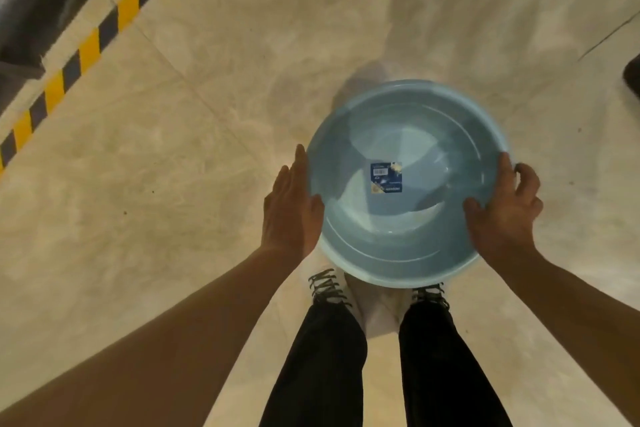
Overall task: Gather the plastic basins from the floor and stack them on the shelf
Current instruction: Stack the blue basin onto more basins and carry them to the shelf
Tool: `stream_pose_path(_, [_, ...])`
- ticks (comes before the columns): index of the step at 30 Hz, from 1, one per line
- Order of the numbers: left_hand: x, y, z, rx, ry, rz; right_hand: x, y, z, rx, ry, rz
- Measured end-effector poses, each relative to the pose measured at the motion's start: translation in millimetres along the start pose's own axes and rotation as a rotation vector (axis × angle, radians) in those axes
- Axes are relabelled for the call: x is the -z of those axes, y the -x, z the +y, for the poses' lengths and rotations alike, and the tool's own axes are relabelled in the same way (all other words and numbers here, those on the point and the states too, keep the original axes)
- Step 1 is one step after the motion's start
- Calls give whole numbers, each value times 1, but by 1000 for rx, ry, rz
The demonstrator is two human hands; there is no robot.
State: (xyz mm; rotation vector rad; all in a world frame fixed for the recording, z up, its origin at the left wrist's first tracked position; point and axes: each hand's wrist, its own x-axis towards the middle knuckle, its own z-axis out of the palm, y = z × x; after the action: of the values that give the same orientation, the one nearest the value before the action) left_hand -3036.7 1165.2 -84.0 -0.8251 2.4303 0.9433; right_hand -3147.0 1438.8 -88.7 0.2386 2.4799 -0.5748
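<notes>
A round light-blue plastic basin is held upright above the floor, over my feet, with a blue label stuck at the middle of its bottom. My left hand lies flat against its left rim, thumb hooked over the edge. On the opposite side, my right hand grips the rim with its thumb inside the basin and fingers curled outside. No shelf is in view.
Beige tiled floor spreads all around. A yellow-and-black hazard stripe runs diagonally at the upper left, with a dark surface beyond it. A dark object pokes in at the right edge. My legs and laced shoes stand below the basin.
</notes>
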Motion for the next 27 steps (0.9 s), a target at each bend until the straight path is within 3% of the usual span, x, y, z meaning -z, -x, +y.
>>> stream_pose_path(4, [-23,-12,-4,79,173,-5,-8,-12,13,11,-151,19])
stream_pose_path(11, [-43,-25,-28,0,399,142,-11,-34,49,132,-370,56])
stream_pose_path(17, [-53,-29,-35,-45,622,169,-23,-44,64,224,-545,75])
stream_pose_path(27, [-52,-30,-27,-46,805,138,-22,-55,67,177,-775,-55])
